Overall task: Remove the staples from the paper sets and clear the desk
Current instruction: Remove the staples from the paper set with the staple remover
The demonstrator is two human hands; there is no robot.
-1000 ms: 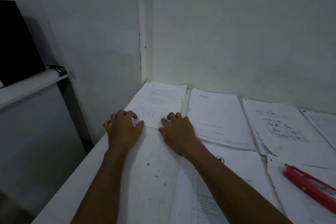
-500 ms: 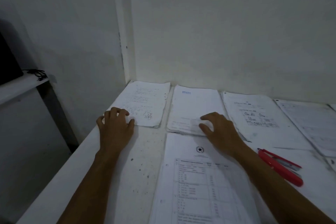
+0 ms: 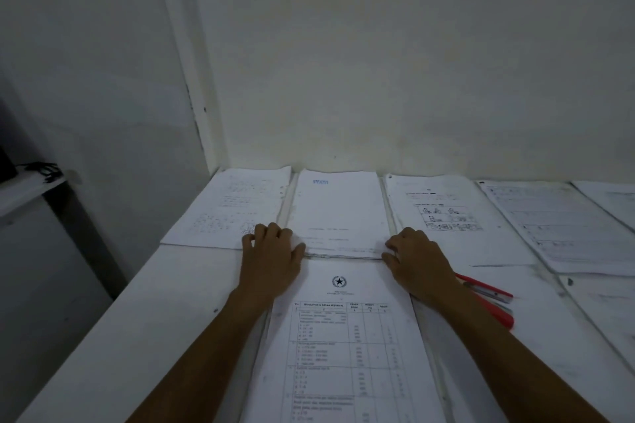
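Note:
Several paper sets lie in a row along the wall on the white desk [image 3: 144, 336]. The middle paper set [image 3: 340, 213] carries a blue stamp near its far edge. My left hand [image 3: 271, 254] holds its near left corner, fingers on top and thumb against the near edge. At the near right corner, my right hand [image 3: 417, 259] grips it the same way. A printed sheet with a star emblem [image 3: 347, 347] lies just in front, between my forearms. A red stapler-like tool [image 3: 491, 299] lies right of my right wrist, partly hidden by the forearm.
A handwritten paper set [image 3: 233, 209] lies in the desk's far left corner. Another set with small drawings [image 3: 446, 213] and further sets [image 3: 563, 227] lie to the right. Walls close the desk at the back and left. A shelf [image 3: 27, 189] stands at far left.
Both hands left the far left paper set. The right hand went first to the middle set, then the left followed. Both now hold its near corners. The view has turned right.

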